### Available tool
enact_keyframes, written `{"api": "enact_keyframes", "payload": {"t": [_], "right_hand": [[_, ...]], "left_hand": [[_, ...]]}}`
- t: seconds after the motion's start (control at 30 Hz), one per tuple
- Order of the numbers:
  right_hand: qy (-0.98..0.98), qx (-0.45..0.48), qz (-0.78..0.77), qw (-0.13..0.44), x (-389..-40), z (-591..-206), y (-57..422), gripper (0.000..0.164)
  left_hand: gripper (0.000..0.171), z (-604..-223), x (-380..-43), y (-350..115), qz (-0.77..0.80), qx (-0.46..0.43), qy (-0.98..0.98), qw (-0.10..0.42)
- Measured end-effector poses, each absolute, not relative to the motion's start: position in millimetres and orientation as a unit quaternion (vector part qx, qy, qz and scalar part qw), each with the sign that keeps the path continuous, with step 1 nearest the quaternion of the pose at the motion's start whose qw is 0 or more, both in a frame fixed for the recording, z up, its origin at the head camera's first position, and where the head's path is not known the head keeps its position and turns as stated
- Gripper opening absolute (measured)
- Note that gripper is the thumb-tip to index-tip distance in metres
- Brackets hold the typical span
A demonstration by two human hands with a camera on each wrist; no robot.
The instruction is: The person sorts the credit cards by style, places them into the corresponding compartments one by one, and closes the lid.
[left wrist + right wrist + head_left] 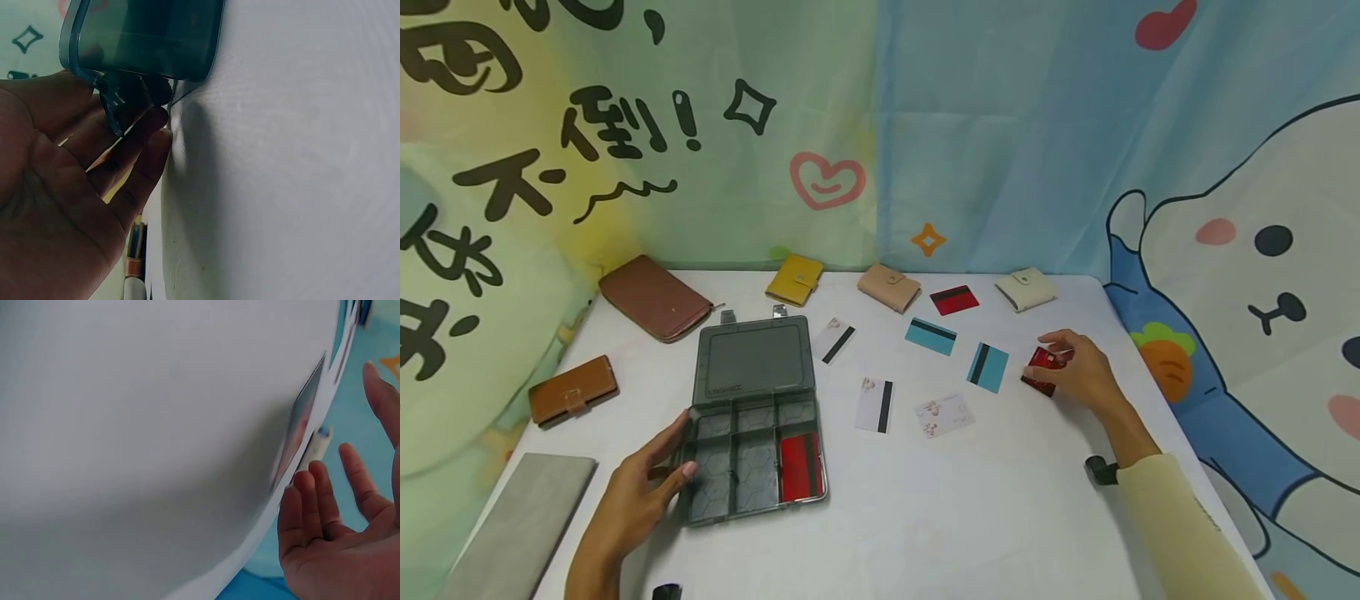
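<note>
A grey translucent compartment box [752, 450] lies with its lid [749, 358] folded back, and a red card [796, 468] with a dark stripe sits in its right front compartment. My left hand [640, 483] touches the box's left side with thumb and fingertips; in the left wrist view the fingers reach along the box's [150, 37] edge. Over at the right, my right hand [1078, 371] hovers over a dark red patterned card [1041, 372], partly covering it. In the right wrist view its fingers are spread beside that card [300, 425].
Left of centre are white striped cards [874, 405], then a patterned white card [943, 415], blue cards [930, 336] and a red card [954, 300]. Small wallets [889, 287] line the back edge. Brown wallets [655, 298] and a grey flat case [523, 525] lie left.
</note>
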State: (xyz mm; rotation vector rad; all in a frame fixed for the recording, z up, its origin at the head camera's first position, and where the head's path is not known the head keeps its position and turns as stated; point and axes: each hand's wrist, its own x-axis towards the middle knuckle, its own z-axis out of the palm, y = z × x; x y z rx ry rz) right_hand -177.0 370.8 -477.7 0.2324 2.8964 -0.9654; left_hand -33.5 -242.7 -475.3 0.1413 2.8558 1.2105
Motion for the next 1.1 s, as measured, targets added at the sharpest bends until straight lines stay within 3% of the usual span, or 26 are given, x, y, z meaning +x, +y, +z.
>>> {"api": "enact_keyframes", "payload": {"t": [0.2,0.63,0.9,1.1], "right_hand": [[0.952,0.116,-0.278,0.06,-180,-481,383,0.084],[0.943,0.14,-0.291,0.083,-188,-485,385,0.068],[0.91,0.155,-0.384,0.025,-184,-479,373,0.052],[0.865,0.167,-0.473,0.015,-180,-467,343,0.051]], "left_hand": [[0.074,-475,-32,-243,0.388,0.048,0.92,0.018],[0.075,-476,-31,-243,0.389,0.045,0.92,0.018],[0.074,-474,-33,-243,0.4,0.047,0.915,0.016],[0.074,-475,-34,-243,0.401,0.048,0.915,0.013]]}}
